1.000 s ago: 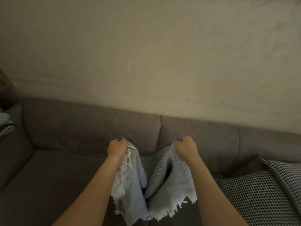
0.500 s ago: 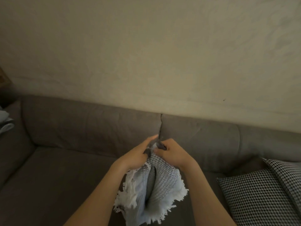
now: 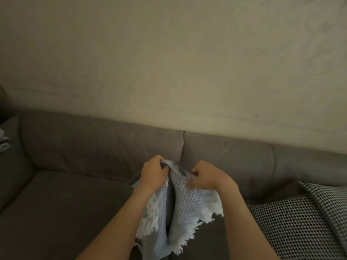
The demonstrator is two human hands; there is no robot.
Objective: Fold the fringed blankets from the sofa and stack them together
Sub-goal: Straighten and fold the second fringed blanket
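Since the frame of 1 second ago, the 2 hands have come close together: then they were well apart with the cloth sagging between them, now they stand near each other. The left hand (image 3: pixel 153 173) and the right hand (image 3: pixel 207 178) each grip the top edge of the pale blue fringed blanket (image 3: pixel 185 201), the fingers curled round the cloth. It hangs doubled in the air above the seat of the grey sofa (image 3: pixel 75 203), with the white fringe at the bottom. A checked cushion (image 3: pixel 300 226) lies at the right. Some pale cloth (image 3: pixel 4 145) shows at the left edge, perhaps another blanket. I judge that the fold is at a middle step: the 2 halves are brought together. The next move calls for matching the corners, then laying the blanket flat.
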